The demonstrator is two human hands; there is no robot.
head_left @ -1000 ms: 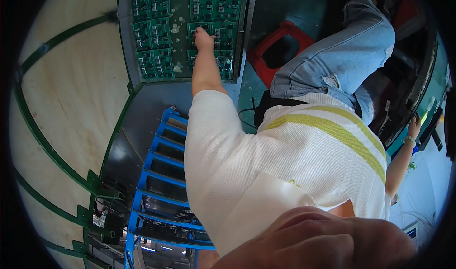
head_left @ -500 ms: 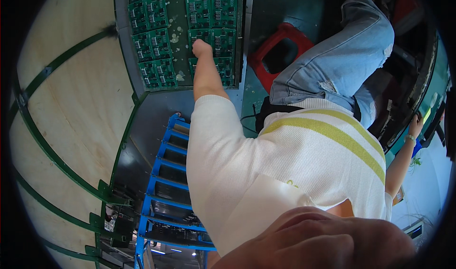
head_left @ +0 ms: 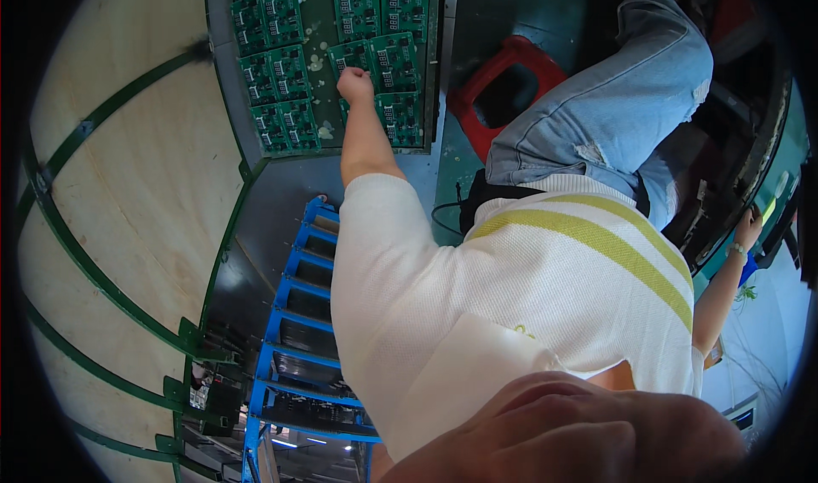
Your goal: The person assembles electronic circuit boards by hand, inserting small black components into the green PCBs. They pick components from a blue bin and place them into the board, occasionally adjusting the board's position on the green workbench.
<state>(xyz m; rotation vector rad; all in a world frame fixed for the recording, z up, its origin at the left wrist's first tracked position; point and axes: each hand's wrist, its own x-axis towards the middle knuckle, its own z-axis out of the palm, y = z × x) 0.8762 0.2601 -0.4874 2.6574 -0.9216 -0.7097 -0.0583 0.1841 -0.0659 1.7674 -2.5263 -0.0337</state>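
My left hand (head_left: 355, 85) is closed on the edge of a green circuit board (head_left: 394, 63), one of a joined pair with white digit displays. This pair sits tilted against the rows around it. Under and beside my wrist lies another green board pair (head_left: 399, 118), partly covered. Far to the right, my right hand (head_left: 748, 227) has its fingers curled at the edge of a green surface. Beside those fingers is a slim yellow-green strip (head_left: 769, 208); what the hand grips is too small and dark to make out.
More circuit boards (head_left: 277, 74) lie in rows on the tray (head_left: 322, 23), which has pale spots. A red stool (head_left: 467, 108) stands beside my jeans. Below the tray is a blue rack (head_left: 285, 312) with dark slots. A green-framed wooden panel (head_left: 136, 185) fills the left side.
The board pair at my left hand has turned out of line with its row, and that hand has shifted slightly left. My right hand has hardly moved.
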